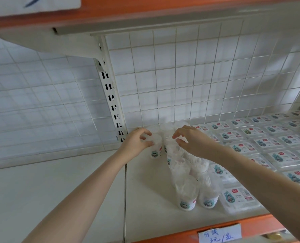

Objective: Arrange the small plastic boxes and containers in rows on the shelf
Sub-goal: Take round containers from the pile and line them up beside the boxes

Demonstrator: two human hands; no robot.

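Many flat boxes point(261, 142) right, price tag point(219, 234) below

- The left hand point(137, 142) curls its fingers round the top of a clear round container point(156, 146) at the back of the white shelf point(151, 199), near the slotted upright point(110, 95).
- The right hand point(193, 141) hovers with bent fingers over a neighbouring container point(173, 153); whether its grip has closed cannot be told.
- More round containers point(187, 195) stand in two lines toward the orange shelf edge point(250, 223).
- Flat labelled boxes point(266, 142) lie in rows to the right.
- A handwritten price tag point(219, 234) hangs on the edge.
- A wire grid point(189, 76) backs the shelf.
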